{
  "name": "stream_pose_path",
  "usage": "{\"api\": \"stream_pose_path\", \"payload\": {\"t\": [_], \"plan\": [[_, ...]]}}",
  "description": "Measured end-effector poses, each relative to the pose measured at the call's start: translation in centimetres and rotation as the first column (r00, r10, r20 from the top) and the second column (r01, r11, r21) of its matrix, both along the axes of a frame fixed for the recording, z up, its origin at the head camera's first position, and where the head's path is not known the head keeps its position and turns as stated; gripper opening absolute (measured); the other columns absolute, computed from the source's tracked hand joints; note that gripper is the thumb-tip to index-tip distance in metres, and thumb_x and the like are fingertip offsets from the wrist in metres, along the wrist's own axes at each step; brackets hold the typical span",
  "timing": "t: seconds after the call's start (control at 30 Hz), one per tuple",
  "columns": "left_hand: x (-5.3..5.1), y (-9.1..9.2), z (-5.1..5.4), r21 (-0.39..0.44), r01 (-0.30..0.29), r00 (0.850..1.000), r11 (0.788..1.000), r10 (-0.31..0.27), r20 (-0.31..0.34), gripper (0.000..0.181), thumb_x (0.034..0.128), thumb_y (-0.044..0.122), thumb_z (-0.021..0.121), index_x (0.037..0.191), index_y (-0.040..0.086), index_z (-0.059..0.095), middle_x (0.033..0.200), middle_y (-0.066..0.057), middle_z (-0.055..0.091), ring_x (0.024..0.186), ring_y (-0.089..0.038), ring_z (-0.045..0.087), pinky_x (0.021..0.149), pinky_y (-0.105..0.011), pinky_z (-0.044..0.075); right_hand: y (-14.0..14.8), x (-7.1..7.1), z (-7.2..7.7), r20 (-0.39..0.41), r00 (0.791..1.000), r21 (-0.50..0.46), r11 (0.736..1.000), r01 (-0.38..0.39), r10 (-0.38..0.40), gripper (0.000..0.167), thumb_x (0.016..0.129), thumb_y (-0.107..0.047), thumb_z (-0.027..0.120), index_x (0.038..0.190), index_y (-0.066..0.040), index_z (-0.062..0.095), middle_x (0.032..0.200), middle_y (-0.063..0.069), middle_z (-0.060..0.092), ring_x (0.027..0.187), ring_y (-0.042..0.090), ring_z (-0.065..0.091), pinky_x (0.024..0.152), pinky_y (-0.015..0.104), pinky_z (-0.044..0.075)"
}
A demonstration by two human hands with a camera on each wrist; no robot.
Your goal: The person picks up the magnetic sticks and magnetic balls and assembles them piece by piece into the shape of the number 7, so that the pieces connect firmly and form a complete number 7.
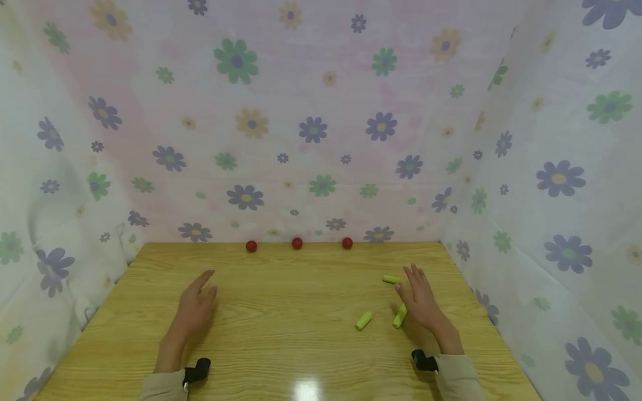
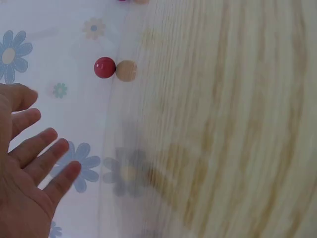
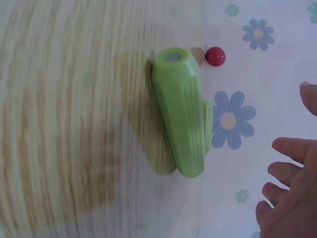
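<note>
My left hand [image 1: 194, 307] hovers over the left part of the wooden table, fingers spread and holding nothing. Over on the right, my right hand [image 1: 421, 303] is also held above the table with extended fingers and an empty palm. Closest to it is a light green ribbed stick [image 1: 399, 316], partly covered by that hand in the head view. Another green stick [image 1: 391, 279] lies just beyond the thumb, and a third green stick [image 1: 363, 321] is farther left. Seen from the right wrist, the nearest green stick [image 3: 181, 114] has faceted sides and a greyish spot on its end.
Three red balls stand along the table's back edge: a left ball [image 1: 251, 246], a middle ball [image 1: 297, 243] and a right ball [image 1: 348, 243]. Flower-patterned cloth [image 1: 321, 100] walls in the wooden table [image 1: 281, 345] at the back and both sides.
</note>
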State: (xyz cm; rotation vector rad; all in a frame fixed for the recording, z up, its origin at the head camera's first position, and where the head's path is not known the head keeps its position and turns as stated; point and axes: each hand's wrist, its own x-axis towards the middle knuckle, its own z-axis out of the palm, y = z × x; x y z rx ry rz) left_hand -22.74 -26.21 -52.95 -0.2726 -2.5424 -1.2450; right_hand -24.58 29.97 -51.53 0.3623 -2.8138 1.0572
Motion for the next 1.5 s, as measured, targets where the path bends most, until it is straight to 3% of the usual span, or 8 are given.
{"api": "stream_pose_path", "payload": {"t": [0.13,0.23,0.3,0.57,0.77,0.97,1.23,1.5], "plan": [[0.0,0.1,-0.3,0.079,-0.056,0.997,0.995,0.060,-0.054,0.040,0.1066,0.007,0.051,0.144,-0.009,0.050,0.146,-0.034,0.047,0.129,-0.049,0.049,0.099,-0.040,0.052,-0.4,0.2,0.0,-0.026,0.999,-0.099,0.995,-0.029,0.027,0.061,0.110,-0.030,0.046,0.156,0.006,0.029,0.164,0.032,0.014,0.150,0.057,0.008,0.112,0.078,0.014],[0.1,0.3,-0.1,0.134,-0.081,0.995,0.988,0.088,-0.046,0.039,0.1074,0.010,0.050,0.142,-0.008,0.052,0.144,-0.031,0.051,0.122,-0.046,0.055,0.089,-0.009,0.046,-0.7,0.4,0.0,-0.044,0.998,-0.153,0.987,-0.048,0.042,0.056,0.110,-0.027,0.048,0.153,0.006,0.036,0.161,0.033,0.024,0.147,0.056,0.018,0.111,0.077,0.021],[0.2,0.4,0.1,0.168,-0.085,0.995,0.982,0.092,-0.033,0.039,0.1078,0.011,0.050,0.142,-0.008,0.053,0.143,-0.032,0.051,0.119,-0.044,0.057,0.085,0.000,0.039,-0.9,0.5,0.0,-0.050,0.998,-0.187,0.981,-0.058,0.050,0.053,0.109,-0.024,0.049,0.151,0.006,0.039,0.158,0.032,0.031,0.146,0.055,0.024,0.111,0.075,0.024],[-0.1,0.4,-0.3,0.269,-0.111,0.994,0.957,0.108,0.026,0.035,0.1080,0.011,0.049,0.136,-0.009,0.059,0.131,-0.029,0.061,0.102,0.005,0.059,0.081,-0.005,0.048,-1.8,0.5,-0.5,-0.045,0.994,-0.310,0.944,-0.112,0.103,0.041,0.107,-0.013,0.052,0.141,0.011,0.051,0.143,0.031,0.052,0.132,0.051,0.046,0.108,0.057,0.044],[-1.1,0.4,-0.8,0.394,-0.112,0.993,0.912,0.120,0.004,0.030,0.1066,0.005,0.050,0.125,-0.015,0.063,0.110,-0.028,0.068,0.088,-0.008,0.070,0.076,-0.019,0.059,-2.6,0.7,-0.5,0.021,0.990,-0.367,0.922,-0.124,0.141,0.041,0.108,-0.017,0.053,0.140,0.009,0.054,0.141,0.029,0.055,0.129,0.050,0.050,0.101,0.023,0.050],[-1.9,0.4,-1.0,0.456,-0.101,0.994,0.884,0.110,0.007,0.026,0.1046,0.001,0.053,0.121,-0.017,0.063,0.098,-0.009,0.072,0.082,-0.007,0.070,0.073,-0.020,0.059,-3.4,0.8,-0.8,0.096,0.978,-0.369,0.919,-0.137,0.184,0.042,0.107,-0.018,0.054,0.139,0.008,0.054,0.140,0.028,0.057,0.129,0.046,0.053,0.104,0.038,0.051],[-3.1,0.3,-1.4,0.443,-0.126,0.992,0.888,0.116,0.050,0.025,0.1040,-0.001,0.053,0.120,-0.015,0.064,0.103,-0.026,0.069,0.081,-0.011,0.070,0.073,-0.019,0.058,-4.6,1.0,-1.6,0.109,0.954,-0.411,0.887,-0.211,0.278,0.038,0.104,-0.011,0.059,0.135,0.010,0.057,0.134,0.031,0.059,0.123,0.049,0.056,0.096,0.017,0.049],[-3.8,0.7,-1.7,0.490,-0.170,0.985,0.855,0.140,0.098,0.026,0.1035,0.001,0.055,0.121,-0.015,0.064,0.102,-0.023,0.071,0.080,-0.011,0.069,0.073,-0.018,0.058,-5.3,1.2,-1.9,0.147,0.937,-0.356,0.901,-0.248,0.316,0.039,0.103,-0.011,0.061,0.136,0.010,0.056,0.134,0.030,0.059,0.123,0.047,0.057,0.101,0.034,0.053]]}}
